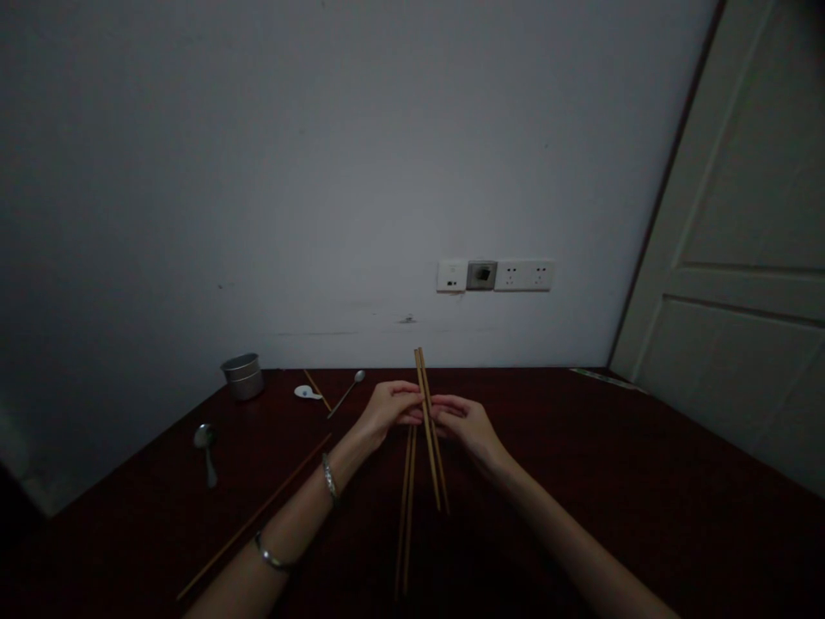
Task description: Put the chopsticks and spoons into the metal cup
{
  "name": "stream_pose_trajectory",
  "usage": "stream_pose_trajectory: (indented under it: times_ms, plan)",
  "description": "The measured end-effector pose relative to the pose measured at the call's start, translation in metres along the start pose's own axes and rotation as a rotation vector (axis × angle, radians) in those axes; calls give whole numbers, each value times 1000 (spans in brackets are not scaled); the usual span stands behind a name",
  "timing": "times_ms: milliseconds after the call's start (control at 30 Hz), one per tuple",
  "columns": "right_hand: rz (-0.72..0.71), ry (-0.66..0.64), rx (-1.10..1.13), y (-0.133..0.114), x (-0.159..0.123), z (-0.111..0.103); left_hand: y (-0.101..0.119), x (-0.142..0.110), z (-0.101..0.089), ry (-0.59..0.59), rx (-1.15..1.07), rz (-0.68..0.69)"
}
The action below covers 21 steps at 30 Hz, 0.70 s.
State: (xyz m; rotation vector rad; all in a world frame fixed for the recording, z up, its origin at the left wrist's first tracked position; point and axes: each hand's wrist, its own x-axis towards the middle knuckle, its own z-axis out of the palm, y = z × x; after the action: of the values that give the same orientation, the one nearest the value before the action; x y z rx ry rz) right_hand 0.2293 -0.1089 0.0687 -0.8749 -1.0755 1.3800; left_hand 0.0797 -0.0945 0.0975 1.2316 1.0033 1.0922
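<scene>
A pair of long wooden chopsticks [433,456] stands slanted between my two hands, with the upper ends rising in front of the wall. My left hand [392,404] pinches the pair from the left, fingers closed. From the other side, the closed fingers of my right hand [465,423] press on the same chopsticks. Below my left hand, a second pair of wooden sticks [407,507] runs toward me; I cannot tell whether that hand touches them. Left of my left forearm, one long thin stick [254,518] lies diagonally on the dark red table [567,481].
A grey metal cup [243,378] stands at the back left. Near it are a metal spoon [204,440], a white short-handled spoon [307,392], a long-handled spoon [348,394] and a thin stick [317,389]. Wall sockets [523,275] sit above the table's back edge.
</scene>
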Motion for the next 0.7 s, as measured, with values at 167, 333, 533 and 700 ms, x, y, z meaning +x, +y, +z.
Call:
stream_pose_trajectory:
  times_ms: [167, 333, 533, 700]
  plan:
    - [10, 6, -12, 4, -1, 1, -5, 4, 0, 1, 15, -5]
    - [15, 5, -45, 7, -1, 0, -8, 4, 2, 22, 7, -10]
    - [38, 8, -56, 9, -2, -1, -12, 6, 3, 66, 15, 20]
    - [53, 25, -56, 13, 0, -2, -16, 8, 5, 68, 2, 4]
